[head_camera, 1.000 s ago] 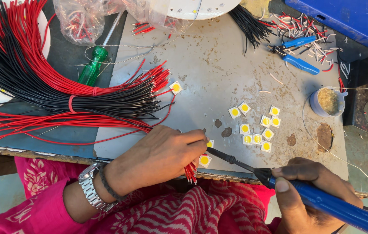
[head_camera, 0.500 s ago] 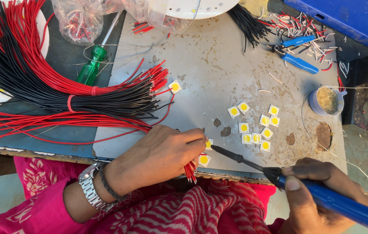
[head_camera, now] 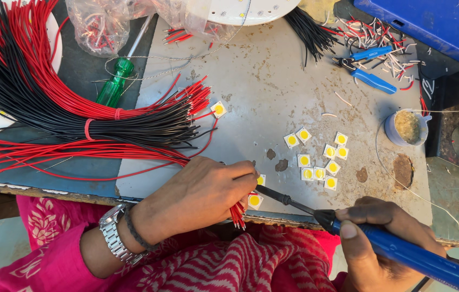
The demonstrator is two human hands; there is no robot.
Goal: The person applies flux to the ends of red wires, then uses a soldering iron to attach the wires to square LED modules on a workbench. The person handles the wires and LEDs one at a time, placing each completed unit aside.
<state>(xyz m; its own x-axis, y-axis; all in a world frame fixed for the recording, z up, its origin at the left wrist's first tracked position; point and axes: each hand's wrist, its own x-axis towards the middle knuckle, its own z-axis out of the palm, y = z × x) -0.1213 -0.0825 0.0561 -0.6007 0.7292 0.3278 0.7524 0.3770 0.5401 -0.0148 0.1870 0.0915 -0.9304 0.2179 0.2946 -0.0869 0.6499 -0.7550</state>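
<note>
Two hands work at the near edge of the grey surface: the left hand is curled nearly shut, its grip pinching a short bunch of red wires whose ends poke out below the fingers, beside a small white square chip with a yellow centre; the right hand is wrapped tight round the blue handle of a soldering iron, whose dark tip reaches toward the left fingertips. The exact contact point is hidden under those fingers. More such chips lie just beyond the iron's tip; the handle's far end runs out of view
</note>
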